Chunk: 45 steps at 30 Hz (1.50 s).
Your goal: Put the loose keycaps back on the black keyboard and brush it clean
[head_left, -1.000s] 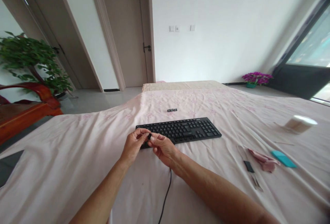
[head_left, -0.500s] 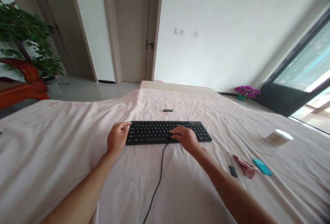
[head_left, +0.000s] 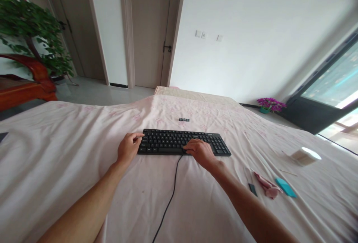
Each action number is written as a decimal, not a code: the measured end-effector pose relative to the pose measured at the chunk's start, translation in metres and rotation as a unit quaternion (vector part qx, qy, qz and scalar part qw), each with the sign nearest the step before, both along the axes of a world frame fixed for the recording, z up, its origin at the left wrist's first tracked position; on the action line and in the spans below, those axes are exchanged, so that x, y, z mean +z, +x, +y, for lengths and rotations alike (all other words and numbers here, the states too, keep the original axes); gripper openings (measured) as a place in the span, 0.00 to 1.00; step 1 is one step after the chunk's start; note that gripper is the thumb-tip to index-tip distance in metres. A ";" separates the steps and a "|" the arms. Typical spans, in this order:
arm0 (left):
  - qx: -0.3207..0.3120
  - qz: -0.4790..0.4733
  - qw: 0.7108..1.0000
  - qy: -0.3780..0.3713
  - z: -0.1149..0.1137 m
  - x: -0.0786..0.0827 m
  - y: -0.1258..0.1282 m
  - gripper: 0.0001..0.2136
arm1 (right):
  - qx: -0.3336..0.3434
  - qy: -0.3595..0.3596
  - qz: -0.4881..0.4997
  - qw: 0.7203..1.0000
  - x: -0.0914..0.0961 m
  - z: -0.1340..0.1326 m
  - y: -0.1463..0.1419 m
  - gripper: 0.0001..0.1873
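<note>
A black keyboard (head_left: 165,138) lies flat on the pink floral cloth, its cord (head_left: 173,185) running from the front edge toward me. At its upper left edge, my left hand (head_left: 129,147) grips the keyboard's side between thumb and fingers. My right hand (head_left: 199,150) is over the bottom row, just right of the space bar. Its fingertips are pinched together at the keys; what is between them is too small and hidden to make out. Beyond the keyboard, three loose black keycaps (head_left: 184,119) sit in a short row on the cloth.
To the right lie a dark-handled tool (head_left: 252,189), a pink cloth (head_left: 267,187), a teal flat piece (head_left: 285,187) and a white round container (head_left: 306,157). Thin sticks lie near the container. A dark flat object (head_left: 3,136) shows at the left edge.
My right hand has moved slightly down and left, from among the keys to the keyboard's bottom row. My left hand stays at the left edge. The camera view has shifted a little.
</note>
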<state>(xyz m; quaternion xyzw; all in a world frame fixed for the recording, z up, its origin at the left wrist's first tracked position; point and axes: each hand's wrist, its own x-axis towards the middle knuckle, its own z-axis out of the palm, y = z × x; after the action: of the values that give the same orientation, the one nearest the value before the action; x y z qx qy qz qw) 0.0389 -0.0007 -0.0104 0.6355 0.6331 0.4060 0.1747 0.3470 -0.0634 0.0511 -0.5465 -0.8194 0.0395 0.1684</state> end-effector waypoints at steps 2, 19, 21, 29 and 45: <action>-0.003 -0.003 1.000 0.002 0.000 0.000 0.000 0.12 | 0.006 -0.001 -0.002 1.000 0.000 0.001 0.000 0.10; -0.009 0.001 1.000 0.015 0.001 -0.002 -0.002 0.12 | 0.005 0.015 0.063 0.998 -0.014 -0.012 -0.005 0.18; -0.010 -0.001 1.000 0.015 0.001 -0.002 -0.001 0.12 | 0.008 0.016 0.070 0.997 -0.016 -0.012 -0.004 0.18; -0.009 0.000 1.000 0.014 -0.001 0.002 0.000 0.12 | -0.003 0.026 0.080 0.996 -0.019 -0.013 -0.006 0.16; -0.015 0.004 1.000 0.011 -0.003 0.001 -0.001 0.12 | -0.041 0.060 -0.059 0.996 -0.024 -0.033 -0.018 0.19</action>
<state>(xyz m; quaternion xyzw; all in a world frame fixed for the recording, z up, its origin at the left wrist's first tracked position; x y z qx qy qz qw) 0.0380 -0.0033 -0.0091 0.6481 0.6198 0.4079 0.1715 0.3286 -0.0968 0.0268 -0.5701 -0.8056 -0.0486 0.1538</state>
